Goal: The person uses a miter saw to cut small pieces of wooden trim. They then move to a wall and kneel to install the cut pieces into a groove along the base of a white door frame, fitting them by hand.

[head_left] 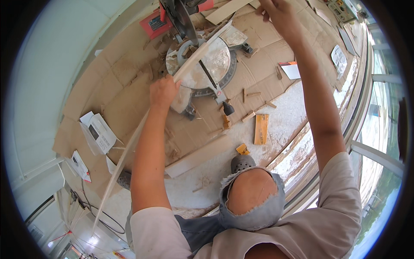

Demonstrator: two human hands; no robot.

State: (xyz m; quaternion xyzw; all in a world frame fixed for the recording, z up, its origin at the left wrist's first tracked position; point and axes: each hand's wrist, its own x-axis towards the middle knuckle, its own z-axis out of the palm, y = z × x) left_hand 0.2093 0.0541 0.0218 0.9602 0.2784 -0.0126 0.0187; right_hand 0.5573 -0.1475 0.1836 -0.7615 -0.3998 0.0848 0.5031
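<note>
A long, thin wooden strip (196, 55) lies across the round table of a miter saw (217, 64) and runs back past my left side. Closed around this strip, my left hand (164, 91) is at the near left edge of the saw table. The saw's blade (183, 26) stands above the far side of the table, close to the strip. My right hand (278, 13) reaches far forward to the upper edge, beyond the strip's far end. Its fingers are apart and partly cut off by the frame, with nothing visible in them.
Cardboard sheets (125, 71) cover the floor, strewn with wood scraps. Near my knee lie a wide pale board (198, 156) and a yellow-orange flat piece (261, 129). An opened white package (101, 134) lies at left. Window frames (379, 157) line the right side.
</note>
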